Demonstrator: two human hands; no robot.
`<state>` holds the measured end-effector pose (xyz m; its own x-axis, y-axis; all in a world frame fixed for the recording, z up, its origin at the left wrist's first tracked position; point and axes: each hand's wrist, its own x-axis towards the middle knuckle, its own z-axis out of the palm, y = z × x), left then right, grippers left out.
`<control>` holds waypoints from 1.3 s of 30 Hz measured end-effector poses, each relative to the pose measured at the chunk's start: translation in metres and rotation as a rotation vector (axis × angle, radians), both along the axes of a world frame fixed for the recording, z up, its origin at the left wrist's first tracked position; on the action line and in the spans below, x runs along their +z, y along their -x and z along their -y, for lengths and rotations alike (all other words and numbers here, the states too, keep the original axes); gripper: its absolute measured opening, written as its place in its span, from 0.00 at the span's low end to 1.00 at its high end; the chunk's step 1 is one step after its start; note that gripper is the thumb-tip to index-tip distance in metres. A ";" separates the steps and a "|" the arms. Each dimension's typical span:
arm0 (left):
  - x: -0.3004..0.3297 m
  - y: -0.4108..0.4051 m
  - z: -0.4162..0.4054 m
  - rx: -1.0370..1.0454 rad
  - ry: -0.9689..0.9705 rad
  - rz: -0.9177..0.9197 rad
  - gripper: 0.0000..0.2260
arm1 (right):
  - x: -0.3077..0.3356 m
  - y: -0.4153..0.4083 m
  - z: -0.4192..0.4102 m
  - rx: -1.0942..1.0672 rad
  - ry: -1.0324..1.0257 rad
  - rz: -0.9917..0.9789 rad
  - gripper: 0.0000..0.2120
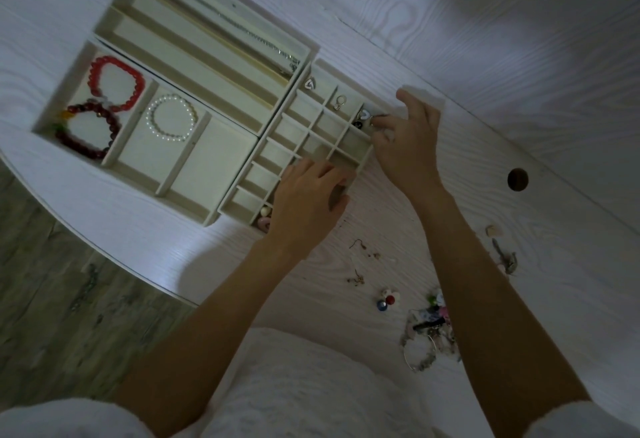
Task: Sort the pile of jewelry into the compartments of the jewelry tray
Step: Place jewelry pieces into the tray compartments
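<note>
Right hand [408,141] pinches a small ring w/ curled fingertips over the far-right compartment of the cream, many-celled jewelry tray [304,147]. Left hand [306,200] rests flat, fingers relaxed, on the tray's near corner. Tangled pile of mixed jewelry [429,330] lies near the white wood-grain tabletop's [485,39] near edge — well apart from the tray.

Cream jewelry tray [194,174] partly filled; jewelry pile [431,328] beside.

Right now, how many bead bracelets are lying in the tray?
3: a bright red bracelet and a dark red bracelet share the far-left compartment, a white pearl bracelet lies in the next. The loose pile may hide more.
</note>
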<state>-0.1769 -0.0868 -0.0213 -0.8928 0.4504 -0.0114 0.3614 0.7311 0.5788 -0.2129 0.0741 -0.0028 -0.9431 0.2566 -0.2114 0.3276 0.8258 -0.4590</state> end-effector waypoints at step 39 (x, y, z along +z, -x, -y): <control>0.003 -0.016 0.013 -0.119 0.133 -0.081 0.15 | -0.024 -0.194 0.007 -0.128 -0.012 -0.066 0.07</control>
<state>-0.1609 -0.0997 -0.0183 -0.8337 0.5521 -0.0083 0.4911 0.7483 0.4459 -0.0185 0.0668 -0.0267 -0.9141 0.3782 -0.1460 0.4002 0.7848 -0.4732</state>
